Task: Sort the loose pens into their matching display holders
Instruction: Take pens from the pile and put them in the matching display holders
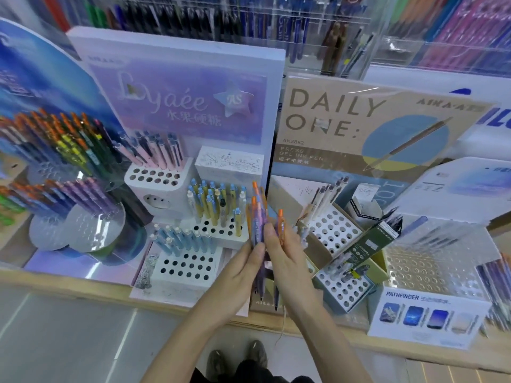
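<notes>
The left hand (pixel 243 269) and right hand (pixel 290 258) together grasped a bunch of purple pens (pixel 257 217) with orange caps, upright over the near shelf edge, between a white holed holder (pixel 179 284) at left and a cardboard holder (pixel 318 248) at right.

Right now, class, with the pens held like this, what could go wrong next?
1. The pens are fanned loosely between the left hand and right hand, above the shelf edge; one may slip and drop.
2. The yellow pens stand crowded just beside the hands; a careless move could knock them over.
</notes>
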Demonstrator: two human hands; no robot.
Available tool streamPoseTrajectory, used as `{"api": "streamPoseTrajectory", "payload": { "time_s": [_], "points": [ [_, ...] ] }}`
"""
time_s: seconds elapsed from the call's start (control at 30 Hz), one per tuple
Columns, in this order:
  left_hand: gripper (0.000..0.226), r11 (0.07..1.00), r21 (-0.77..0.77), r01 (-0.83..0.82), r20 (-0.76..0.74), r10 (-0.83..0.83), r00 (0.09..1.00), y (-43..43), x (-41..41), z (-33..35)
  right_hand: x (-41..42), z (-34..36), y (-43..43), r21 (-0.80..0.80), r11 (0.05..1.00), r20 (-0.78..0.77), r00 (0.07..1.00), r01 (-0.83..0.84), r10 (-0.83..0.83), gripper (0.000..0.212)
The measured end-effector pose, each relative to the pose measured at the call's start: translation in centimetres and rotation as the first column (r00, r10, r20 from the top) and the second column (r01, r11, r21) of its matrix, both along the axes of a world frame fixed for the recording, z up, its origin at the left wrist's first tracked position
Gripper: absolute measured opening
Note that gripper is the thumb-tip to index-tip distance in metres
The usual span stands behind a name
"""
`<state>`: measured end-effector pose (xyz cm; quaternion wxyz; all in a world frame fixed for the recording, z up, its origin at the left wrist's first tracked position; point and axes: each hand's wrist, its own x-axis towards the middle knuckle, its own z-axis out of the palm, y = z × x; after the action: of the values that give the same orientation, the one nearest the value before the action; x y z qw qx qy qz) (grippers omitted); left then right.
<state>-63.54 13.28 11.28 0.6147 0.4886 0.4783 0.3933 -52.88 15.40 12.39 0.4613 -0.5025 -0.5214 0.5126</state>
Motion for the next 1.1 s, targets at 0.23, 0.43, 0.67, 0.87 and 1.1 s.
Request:
{"api": "streamPoseTrajectory", "payload": {
  "time_s": [0.23, 0.43, 0.67, 0.87, 1.1],
  "points": [
    [0.022, 0.974, 0.031, -0.225, 0.028, 0.224, 0.974, -1.7, -3.8, 0.6, -3.6, -0.6, 0.0, -0.146, 0.945, -0.109, 0.954, -0.292, 0.278, 0.045],
    [0.021, 0.892, -0.002, -0.452, 0.175, 0.446, 0.878, -1.7, -9.4, 1.1, -9.2, 0.1, -0.1, -0.141, 0.89, -0.191, 0.894, -0.434, 0.406, 0.038],
    [0.005, 0.905, 0.08, -0.418, 0.099, 0.41, 0.907, -1.6, -20.0, 0.4, -19.4, -0.2, 0.4, -0.134, 0.915, -0.214, 0.913, -0.38, 0.347, 0.027],
    [0.016, 0.954, 0.083, -0.289, -0.003, 0.29, 0.957, -1.6, -30.0, 0.0, -27.4, -0.2, 1.3, -0.134, 0.976, -0.343, 0.932, -0.171, 0.116, 0.015],
    [0.021, 0.978, 0.009, -0.207, -0.004, 0.207, 0.978, -0.8, -37.6, -0.5, -32.5, 0.0, 2.1, -0.234, 0.95, -0.438, 0.895, -0.207, 0.087, 0.017]
  ]
}}
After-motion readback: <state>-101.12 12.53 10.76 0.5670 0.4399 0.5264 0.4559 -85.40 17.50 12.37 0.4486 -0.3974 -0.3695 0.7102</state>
